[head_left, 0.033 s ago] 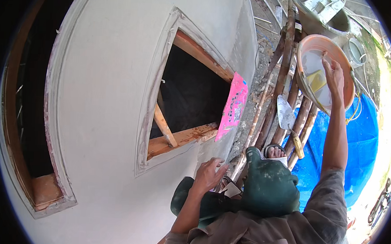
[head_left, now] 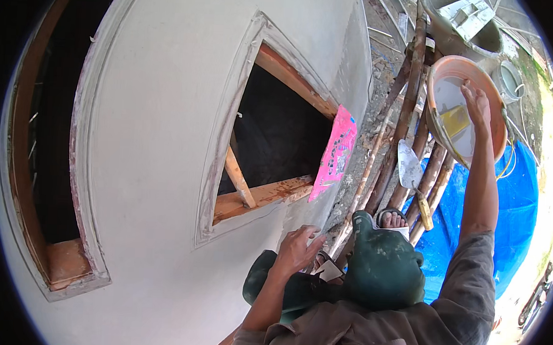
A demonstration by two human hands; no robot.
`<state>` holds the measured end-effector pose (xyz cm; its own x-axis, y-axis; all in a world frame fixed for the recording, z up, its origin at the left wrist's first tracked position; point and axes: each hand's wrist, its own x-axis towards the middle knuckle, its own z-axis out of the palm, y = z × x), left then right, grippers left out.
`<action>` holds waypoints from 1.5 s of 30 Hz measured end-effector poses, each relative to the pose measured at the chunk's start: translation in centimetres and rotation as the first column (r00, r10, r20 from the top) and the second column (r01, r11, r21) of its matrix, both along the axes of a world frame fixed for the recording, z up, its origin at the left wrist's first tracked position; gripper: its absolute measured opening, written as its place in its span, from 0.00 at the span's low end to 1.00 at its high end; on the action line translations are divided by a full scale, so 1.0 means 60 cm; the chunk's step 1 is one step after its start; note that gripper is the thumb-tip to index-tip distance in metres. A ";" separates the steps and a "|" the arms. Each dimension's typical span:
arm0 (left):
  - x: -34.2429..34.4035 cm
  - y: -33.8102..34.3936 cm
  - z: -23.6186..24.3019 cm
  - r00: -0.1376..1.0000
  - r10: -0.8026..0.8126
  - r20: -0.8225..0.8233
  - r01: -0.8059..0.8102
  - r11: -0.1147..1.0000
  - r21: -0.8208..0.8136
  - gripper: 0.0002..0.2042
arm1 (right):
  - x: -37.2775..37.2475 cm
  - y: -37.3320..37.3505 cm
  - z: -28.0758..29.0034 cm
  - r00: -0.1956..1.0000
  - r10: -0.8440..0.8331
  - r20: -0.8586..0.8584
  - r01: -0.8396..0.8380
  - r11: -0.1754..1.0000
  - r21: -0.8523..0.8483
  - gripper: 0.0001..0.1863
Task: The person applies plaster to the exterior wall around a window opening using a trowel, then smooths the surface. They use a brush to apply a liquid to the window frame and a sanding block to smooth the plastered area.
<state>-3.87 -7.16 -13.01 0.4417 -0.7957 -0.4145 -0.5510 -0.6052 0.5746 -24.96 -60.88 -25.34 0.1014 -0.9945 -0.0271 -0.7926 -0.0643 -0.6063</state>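
Note:
My right hand (head_left: 478, 108) reaches into an orange tub (head_left: 435, 118) that holds whitish water. Its fingers are stretched out and apart, and I see nothing held in them. A yellow block (head_left: 455, 121), perhaps a sponge, lies in the water beside the hand. Nearer to me, a pointed trowel (head_left: 409, 167) with a yellow handle rests across the wooden poles. My left hand (head_left: 298, 250) hovers by the pale wall (head_left: 147, 167), below the window opening, with loosely bent fingers and nothing in them.
Wooden poles (head_left: 410, 86) run under my feet, above rubble. A pink sheet (head_left: 335, 153) sits at the window opening's corner, where a wooden brace (head_left: 239, 178) slants. A blue tarp (head_left: 515, 207) spreads at right. Beyond the tub stand a large grey container (head_left: 446, 41) and a small bucket (head_left: 509, 81).
The whole view has shifted slightly, so the wall, tub and poles appear a little farther right and lower. My right hand stays over the tub, and my left hand has barely moved.

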 end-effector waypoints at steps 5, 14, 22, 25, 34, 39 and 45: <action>0.016 0.032 0.042 0.975 0.221 0.019 -0.222 0.971 0.091 0.15 | 0.053 -0.166 -0.178 0.852 0.268 0.450 -0.319 0.947 0.040 0.31; -0.008 0.070 0.025 0.940 0.331 0.085 -0.334 0.942 0.022 0.16 | 0.103 -0.044 -0.101 0.814 0.579 -0.040 -0.548 0.790 0.276 0.21; 0.008 0.070 0.056 0.937 0.327 0.118 -0.330 0.944 0.001 0.14 | 0.053 0.092 0.107 0.861 0.502 -0.083 -0.507 0.859 -0.069 0.20; 0.008 0.106 0.075 0.902 0.394 0.175 -0.402 0.916 0.007 0.15 | 0.034 0.178 0.158 0.830 0.183 0.526 -0.150 0.983 -0.106 0.19; -0.024 0.122 0.090 0.873 0.445 0.200 -0.475 0.868 0.142 0.15 | 0.423 0.345 0.185 0.071 -0.159 0.985 -0.649 0.742 0.167 0.23; -0.053 0.138 0.098 0.841 0.501 0.204 -0.535 0.828 0.170 0.14 | 0.539 0.343 0.195 -0.090 -0.280 0.956 -0.613 0.772 0.169 0.23; -0.079 0.139 0.092 0.829 0.519 0.206 -0.556 0.803 0.214 0.14 | 0.495 0.434 0.161 0.001 -0.157 0.988 -0.786 0.611 0.097 0.20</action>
<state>-8.61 1.18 -7.51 0.8311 -0.2890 -0.4751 -0.1518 -0.9398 0.3061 4.77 -34.86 -15.65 0.7984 -0.6021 0.0067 0.4248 0.5554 -0.7148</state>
